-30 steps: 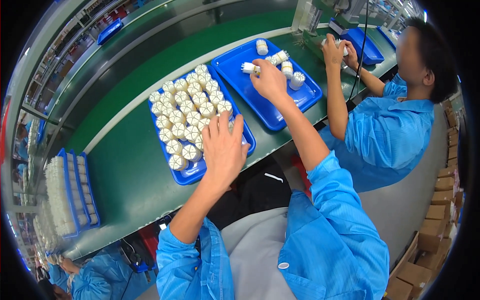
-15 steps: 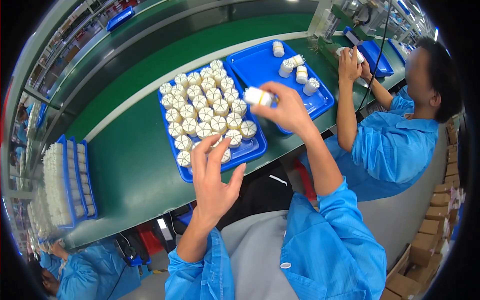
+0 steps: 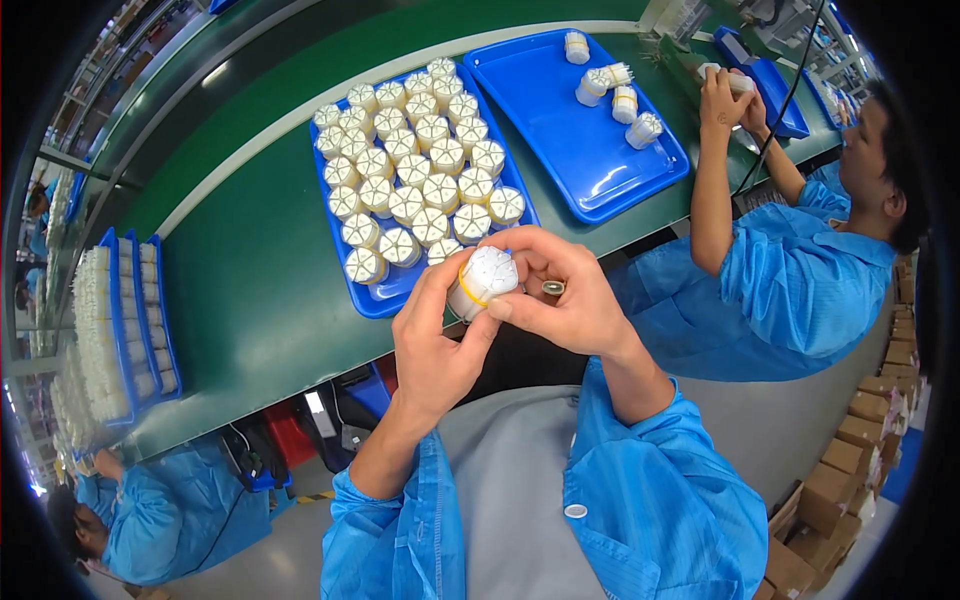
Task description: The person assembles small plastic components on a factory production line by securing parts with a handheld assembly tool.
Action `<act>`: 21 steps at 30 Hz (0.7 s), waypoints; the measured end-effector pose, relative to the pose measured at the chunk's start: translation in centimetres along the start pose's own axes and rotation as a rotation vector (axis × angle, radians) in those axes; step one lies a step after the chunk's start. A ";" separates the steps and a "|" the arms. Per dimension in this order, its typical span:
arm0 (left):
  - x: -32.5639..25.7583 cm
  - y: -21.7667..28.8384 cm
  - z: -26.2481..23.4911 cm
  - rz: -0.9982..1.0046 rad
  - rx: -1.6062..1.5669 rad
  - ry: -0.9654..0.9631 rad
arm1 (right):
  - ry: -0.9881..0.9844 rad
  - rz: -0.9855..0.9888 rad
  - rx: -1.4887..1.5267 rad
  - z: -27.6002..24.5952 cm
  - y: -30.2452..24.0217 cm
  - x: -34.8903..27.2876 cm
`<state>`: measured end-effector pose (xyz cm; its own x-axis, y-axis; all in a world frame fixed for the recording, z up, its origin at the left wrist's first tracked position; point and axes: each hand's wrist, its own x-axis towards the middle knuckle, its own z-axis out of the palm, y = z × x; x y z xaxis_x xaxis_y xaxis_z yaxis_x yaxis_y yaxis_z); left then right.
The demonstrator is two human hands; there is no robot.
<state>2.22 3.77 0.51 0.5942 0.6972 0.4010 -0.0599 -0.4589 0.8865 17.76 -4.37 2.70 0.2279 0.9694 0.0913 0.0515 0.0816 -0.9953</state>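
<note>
Both hands grip one bundle of white tubular pieces (image 3: 487, 275), wrapped by a yellow band, just over the near edge of the full tray. My left hand (image 3: 432, 340) is closed on its left side. From the right, the thumb and fingers of my right hand (image 3: 575, 300) press on the same bundle. A small metallic oval piece (image 3: 553, 288) shows at my right fingers; what it belongs to is hidden. Beyond my hands, a blue tray (image 3: 333, 215) holds rows of similar bundles standing upright, their round ends marked with dark star-like lines.
A second blue tray (image 3: 540, 120) holds several bundles toward its right side. Blue trays on edge (image 3: 128, 320) with white pieces stand at the left of the green bench (image 3: 245, 260). A co-worker (image 3: 790, 250) handles a white piece at right; another person (image 3: 170, 510) sits lower left.
My right hand has brought the bundle down and left from beside the second tray to my left hand. My left hand, open before, now closes on it. The view has shifted slightly.
</note>
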 end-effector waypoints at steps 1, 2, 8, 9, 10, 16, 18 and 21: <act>-0.2 0.0 -0.1 -0.034 -0.013 -0.012 | 0.003 -0.011 0.052 0.2 0.4 -0.1; -0.4 0.0 -0.2 -0.067 -0.027 -0.024 | 0.008 -0.022 0.103 0.2 0.7 -0.2; -0.8 0.2 -0.1 -0.108 -0.039 -0.065 | 0.056 -0.011 0.087 0.8 1.4 -0.7; -0.6 0.3 0.1 -0.110 -0.041 -0.066 | 0.056 -0.008 0.087 0.8 1.3 -0.7; -0.5 0.6 0.3 -0.143 -0.038 -0.075 | 0.041 0.001 0.021 0.8 0.9 -0.6; -0.9 1.3 0.7 -0.276 0.022 -0.086 | 0.192 -0.545 0.500 -0.7 -0.5 -1.5; -1.0 1.6 0.9 -0.232 0.076 -0.072 | 0.081 -0.605 0.693 -0.5 -2.0 -1.7; -1.1 2.2 1.3 -0.264 0.059 -0.104 | 0.025 -0.629 0.750 0.6 -2.7 -1.5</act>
<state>2.50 1.27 1.71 0.6624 0.7378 0.1296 0.1528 -0.3025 0.9408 16.66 -5.92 5.24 0.3917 0.6941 0.6039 -0.4592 0.7163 -0.5254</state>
